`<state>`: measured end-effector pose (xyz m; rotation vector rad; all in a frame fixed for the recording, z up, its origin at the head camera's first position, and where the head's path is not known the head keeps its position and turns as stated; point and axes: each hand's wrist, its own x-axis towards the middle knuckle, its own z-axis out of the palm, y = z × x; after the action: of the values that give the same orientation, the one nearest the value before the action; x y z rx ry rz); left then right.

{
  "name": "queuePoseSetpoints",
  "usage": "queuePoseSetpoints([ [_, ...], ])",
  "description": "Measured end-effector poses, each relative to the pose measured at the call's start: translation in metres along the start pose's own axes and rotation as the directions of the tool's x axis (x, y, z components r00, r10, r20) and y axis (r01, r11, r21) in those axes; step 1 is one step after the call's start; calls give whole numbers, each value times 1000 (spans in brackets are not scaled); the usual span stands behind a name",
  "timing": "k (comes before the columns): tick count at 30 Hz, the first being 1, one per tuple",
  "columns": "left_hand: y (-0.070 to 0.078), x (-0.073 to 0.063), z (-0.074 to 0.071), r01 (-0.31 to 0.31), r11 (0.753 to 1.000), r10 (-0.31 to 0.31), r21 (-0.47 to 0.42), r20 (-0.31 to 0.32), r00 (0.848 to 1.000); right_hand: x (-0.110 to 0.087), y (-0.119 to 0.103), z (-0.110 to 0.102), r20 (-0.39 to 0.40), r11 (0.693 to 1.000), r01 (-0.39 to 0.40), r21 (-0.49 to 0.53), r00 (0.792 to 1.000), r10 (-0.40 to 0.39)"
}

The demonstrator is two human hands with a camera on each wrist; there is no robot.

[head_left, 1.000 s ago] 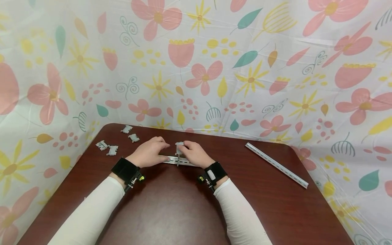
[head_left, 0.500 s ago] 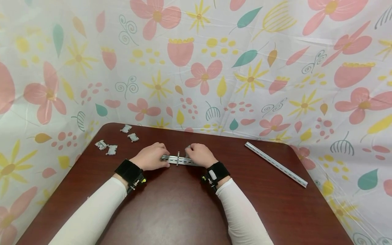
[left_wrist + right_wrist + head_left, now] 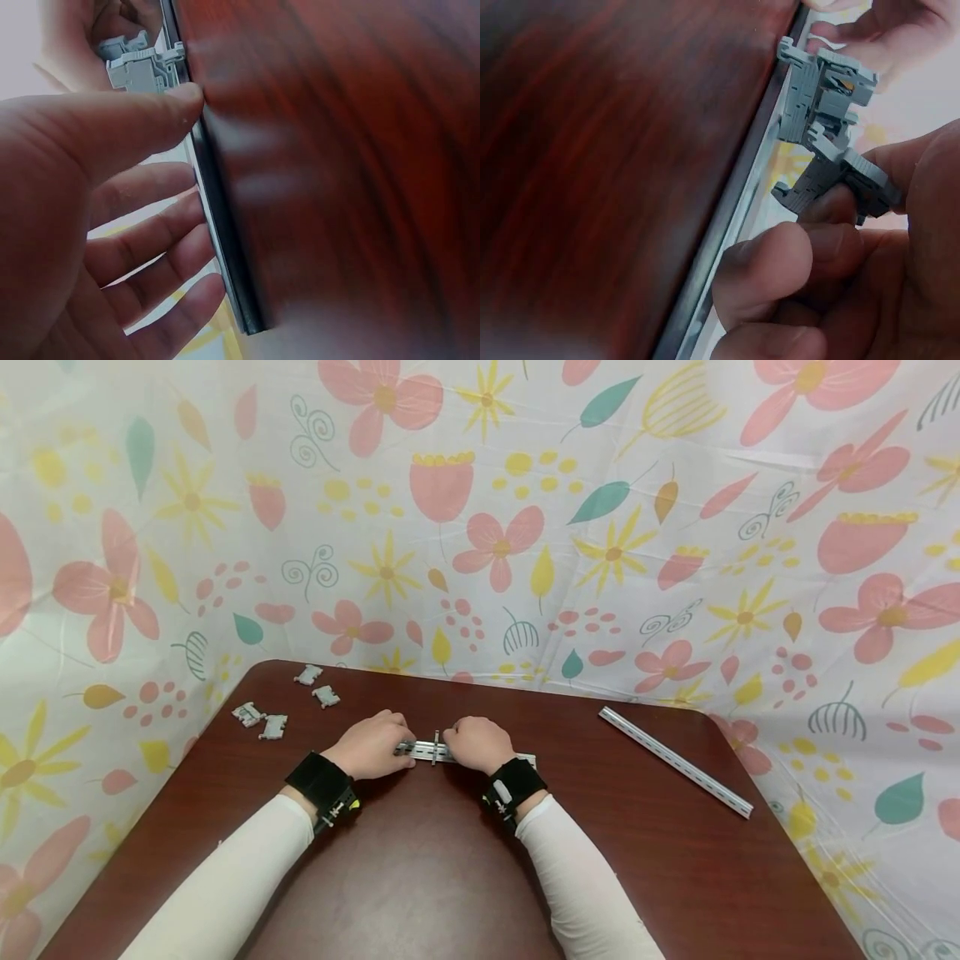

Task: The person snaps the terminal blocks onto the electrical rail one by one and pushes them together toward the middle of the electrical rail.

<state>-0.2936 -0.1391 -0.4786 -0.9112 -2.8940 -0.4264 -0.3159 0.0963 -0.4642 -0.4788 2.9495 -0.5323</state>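
A slotted metal DIN rail (image 3: 423, 751) lies across the table between my hands. My left hand (image 3: 367, 746) grips its left end, thumb along the near edge and fingers on the far side. One grey terminal block (image 3: 801, 101) stands across the rail just beyond my left thumb. My right hand (image 3: 480, 745) pinches a second grey terminal block (image 3: 819, 180), tilted and close beside the first one in the right wrist view. In the head view, the right hand hides that held block and covers part of the rail.
Several loose grey terminal blocks (image 3: 274, 727) lie at the table's back left. Another slotted rail (image 3: 675, 762) rests at an angle on the right side. Behind the table (image 3: 420, 877) hangs a flowered curtain (image 3: 502, 552).
My left hand has closed around the rail's left end. My right hand moved right with its terminal block, then back left and down beside the one on the rail.
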Motion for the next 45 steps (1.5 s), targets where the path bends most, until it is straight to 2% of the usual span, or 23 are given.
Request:
queuePoseSetpoints([
  [10, 1, 3, 3, 35, 999, -35, -9, 8, 999, 0, -10, -1, -7, 999, -50, -13, 999, 50],
  [16, 1, 2, 7, 36, 999, -36, -9, -5, 999, 0, -11, 2, 2, 998, -48, -35, 999, 48],
  [30, 5, 2, 5, 53, 998, -53, -37, 2, 999, 5, -10, 8, 23, 995, -44, -93, 999, 46],
  [40, 7, 1, 5, 96, 994, -96, -56, 0, 995, 0, -12, 6, 42, 996, -35, -88, 998, 39],
  [45, 7, 0, 6, 98, 994, -99, -51, -8, 995, -2, -12, 4, 66, 996, -36, -84, 997, 42],
])
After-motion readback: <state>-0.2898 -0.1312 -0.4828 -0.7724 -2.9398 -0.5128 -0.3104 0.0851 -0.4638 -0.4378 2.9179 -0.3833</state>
